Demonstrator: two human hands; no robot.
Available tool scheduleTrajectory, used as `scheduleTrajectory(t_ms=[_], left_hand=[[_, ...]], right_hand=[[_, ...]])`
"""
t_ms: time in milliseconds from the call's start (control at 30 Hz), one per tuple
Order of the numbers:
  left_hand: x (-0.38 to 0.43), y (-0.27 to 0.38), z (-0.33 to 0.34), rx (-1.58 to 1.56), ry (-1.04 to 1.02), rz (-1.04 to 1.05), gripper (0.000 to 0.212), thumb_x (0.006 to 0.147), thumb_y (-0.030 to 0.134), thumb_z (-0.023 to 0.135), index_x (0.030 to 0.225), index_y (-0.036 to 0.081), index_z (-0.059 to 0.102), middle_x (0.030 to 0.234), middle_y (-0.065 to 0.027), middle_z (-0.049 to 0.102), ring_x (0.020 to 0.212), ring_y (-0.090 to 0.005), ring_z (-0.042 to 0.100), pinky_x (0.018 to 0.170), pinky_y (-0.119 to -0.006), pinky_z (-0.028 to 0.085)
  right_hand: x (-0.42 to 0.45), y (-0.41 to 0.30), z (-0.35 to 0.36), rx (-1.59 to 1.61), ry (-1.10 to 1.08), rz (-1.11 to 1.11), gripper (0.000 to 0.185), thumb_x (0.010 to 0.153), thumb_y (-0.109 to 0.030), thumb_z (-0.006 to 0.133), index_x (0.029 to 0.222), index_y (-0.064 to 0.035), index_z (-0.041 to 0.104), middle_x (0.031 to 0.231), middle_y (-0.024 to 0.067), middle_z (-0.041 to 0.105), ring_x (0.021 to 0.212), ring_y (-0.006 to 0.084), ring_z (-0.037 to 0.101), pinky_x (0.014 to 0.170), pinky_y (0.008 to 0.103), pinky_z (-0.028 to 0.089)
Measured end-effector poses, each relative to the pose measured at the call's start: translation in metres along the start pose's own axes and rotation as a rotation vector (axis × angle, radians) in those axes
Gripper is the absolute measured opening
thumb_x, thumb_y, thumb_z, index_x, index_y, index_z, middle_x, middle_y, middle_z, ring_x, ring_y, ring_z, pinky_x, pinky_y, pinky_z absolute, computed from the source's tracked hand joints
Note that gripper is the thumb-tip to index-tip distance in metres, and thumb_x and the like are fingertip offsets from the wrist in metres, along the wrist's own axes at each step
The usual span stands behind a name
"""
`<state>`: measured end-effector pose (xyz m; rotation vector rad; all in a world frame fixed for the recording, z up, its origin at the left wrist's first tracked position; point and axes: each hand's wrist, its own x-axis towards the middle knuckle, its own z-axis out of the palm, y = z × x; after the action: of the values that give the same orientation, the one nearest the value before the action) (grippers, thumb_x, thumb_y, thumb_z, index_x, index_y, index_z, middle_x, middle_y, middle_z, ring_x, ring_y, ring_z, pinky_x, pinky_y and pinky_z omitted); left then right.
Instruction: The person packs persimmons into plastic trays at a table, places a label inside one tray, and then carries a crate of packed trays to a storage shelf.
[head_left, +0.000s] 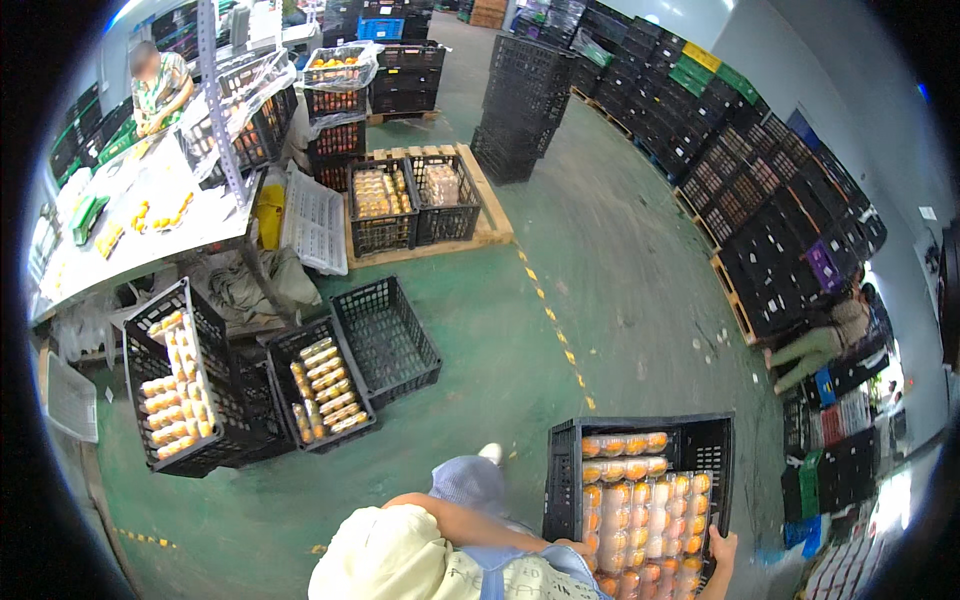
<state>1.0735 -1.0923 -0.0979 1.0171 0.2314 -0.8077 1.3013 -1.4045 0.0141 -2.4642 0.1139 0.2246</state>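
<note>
A black plastic crate (564, 480) stands at the lower right. Clear plastic clamshell packs of orange fruit (649, 517) fill much of it, in rows. My right hand (722, 546) grips the crate's right wall, thumb over the rim. At the opposite wall, my left hand (576, 547) holds the crate's left side, its fingers partly hidden by the rim and my apron (502, 566). Whether the crate rests on the floor or is lifted cannot be seen.
At left are a tall-standing crate (206, 442) and a lower crate (352, 431), both with fruit packs, beside a bare crate (386, 337). Two filled crates sit on a wooden pallet (480, 195). A person (159, 90) is at the worktable (217, 232); another person (825, 337) bends by stacked crates (772, 270).
</note>
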Motion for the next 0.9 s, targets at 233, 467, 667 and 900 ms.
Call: scheduleTrajectory(t_ms=[233, 467, 667, 900], left_hand=[[0.133, 0.153, -0.087, 0.023, 0.051, 0.042, 0.038, 0.074, 0.045, 0.054, 0.063, 0.01, 0.064, 0.065, -0.0029, 0.06, 0.061, -0.0156, 0.054, 0.06, -0.031, 0.041], [0.268, 0.284, -0.169, -0.115, 0.154, 0.214, 0.021, 0.068, 0.019, 0.061, 0.063, -0.001, 0.062, 0.062, -0.0097, 0.06, 0.059, -0.0171, 0.057, 0.057, -0.03, 0.045], [0.364, 0.44, -0.233, -0.404, 0.297, 0.154, 0.02, 0.069, 0.02, 0.058, 0.069, 0.0, 0.061, 0.062, -0.0092, 0.059, 0.056, -0.0171, 0.054, 0.055, -0.03, 0.043], [0.489, 0.567, -0.331, -0.211, 0.498, 0.066, 0.027, 0.069, 0.024, 0.059, 0.058, 0.0, 0.06, 0.06, -0.0091, 0.06, 0.054, -0.0175, 0.054, 0.051, -0.03, 0.041]], right_hand=[[0.214, -0.044, 0.014, 0.106, 0.004, -0.115, 0.015, 0.075, -0.014, 0.062, 0.076, -0.0011, 0.056, 0.051, -0.0004, 0.045, 0.04, 0.008, 0.039, 0.036, 0.0251, 0.029], [0.407, -0.148, 0.009, 0.045, -0.016, -0.051, 0.035, 0.076, -0.025, 0.064, 0.053, -0.0054, 0.047, 0.042, -0.0007, 0.041, 0.033, 0.0085, 0.037, 0.033, 0.0257, 0.026], [0.613, -0.213, 0.013, -0.101, -0.006, -0.112, 0.037, 0.075, -0.029, 0.064, 0.052, -0.0043, 0.049, 0.043, 0.0002, 0.042, 0.034, 0.0097, 0.038, 0.034, 0.0261, 0.027], [0.814, -0.321, 0.063, -0.14, -0.131, -0.141, 0.039, 0.076, -0.031, 0.064, 0.051, -0.0067, 0.046, 0.043, -0.0023, 0.041, 0.035, 0.0081, 0.037, 0.034, 0.0259, 0.026]])
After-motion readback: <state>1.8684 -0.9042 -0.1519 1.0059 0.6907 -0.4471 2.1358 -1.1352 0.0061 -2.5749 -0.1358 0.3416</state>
